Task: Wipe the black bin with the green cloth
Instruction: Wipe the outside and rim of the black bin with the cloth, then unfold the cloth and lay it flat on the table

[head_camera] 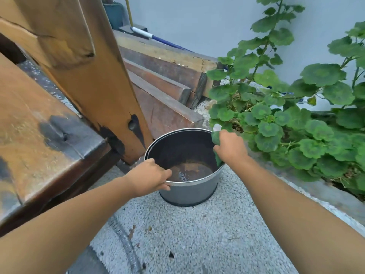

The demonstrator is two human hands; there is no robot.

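Note:
The black bin (189, 192) stands upright on the pebbled ground, round, with a silvery rim and a rusty, wet bottom. My left hand (150, 175) grips its near-left rim, fingers curled over the edge. My right hand (230, 148) holds the green cloth (216, 138) against the right rim; the cloth hangs over the rim onto the inner wall and is mostly hidden by the hand.
A thick wooden post (98, 86) and a worn wooden bench (43, 135) stand close on the left. Stacked timber beams (166, 86) lie behind the bin. A leafy green plant (286, 119) crowds the right side. A hose (126, 246) lies on the pebbled ground (197, 234).

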